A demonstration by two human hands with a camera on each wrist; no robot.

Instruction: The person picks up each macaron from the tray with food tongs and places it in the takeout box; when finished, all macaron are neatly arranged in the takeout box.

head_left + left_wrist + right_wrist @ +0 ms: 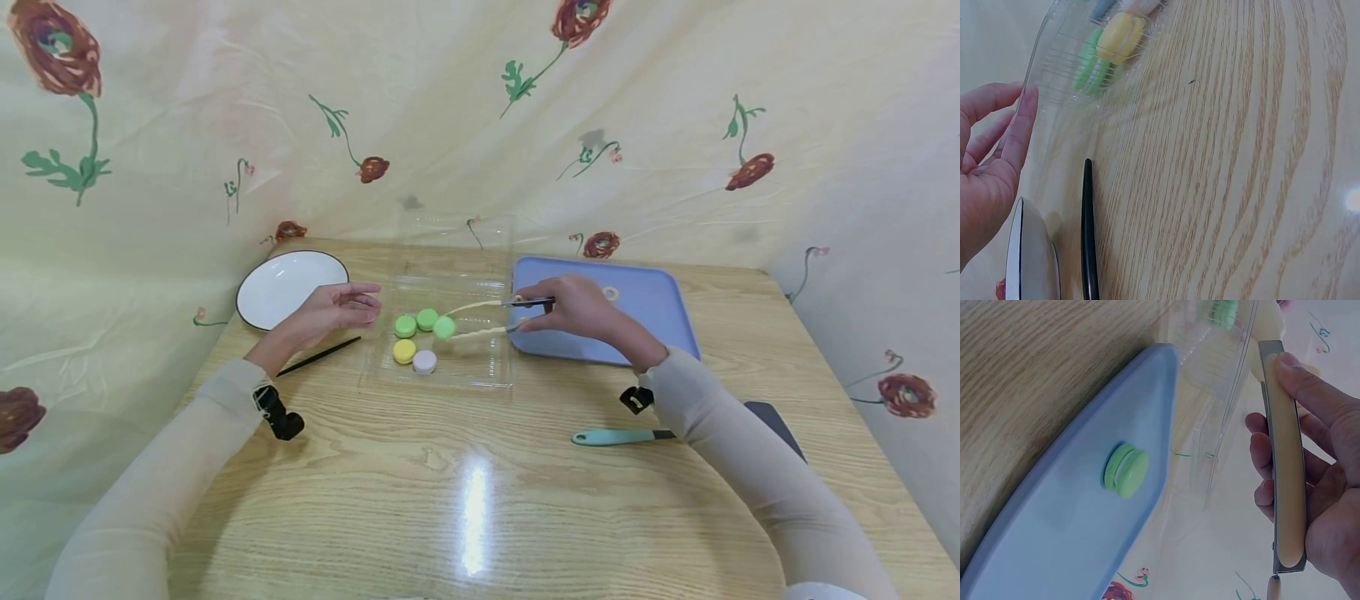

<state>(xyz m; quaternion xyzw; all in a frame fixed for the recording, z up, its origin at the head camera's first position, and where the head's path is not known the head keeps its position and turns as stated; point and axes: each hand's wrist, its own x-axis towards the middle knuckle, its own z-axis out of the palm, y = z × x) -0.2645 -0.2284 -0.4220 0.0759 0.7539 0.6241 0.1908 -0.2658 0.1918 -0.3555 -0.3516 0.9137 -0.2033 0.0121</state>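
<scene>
My right hand (581, 312) grips a pair of tongs (1288, 462) with beige and metal arms. At their tips is a green macaron (444, 327), above a clear plastic box (472, 371) with its lid raised. Inside the box are two more green macarons (405, 326), a yellow macaron (404, 351) and a lilac macaron (424, 361). With fingers fairly straight, my left hand (322, 312) is at the box's left side; in the left wrist view its fingertips touch the clear edge. Another green macaron (1127, 470) lies on the blue tray (1060, 519).
A white dark-rimmed plate (288, 287) stands at the back left, with a black stick-like tool (318, 356) in front of it. Near my right forearm lies a spatula with a teal handle (611, 437), its dark blade partly covered by the sleeve. Flowered cloth (450, 125) hangs behind the table.
</scene>
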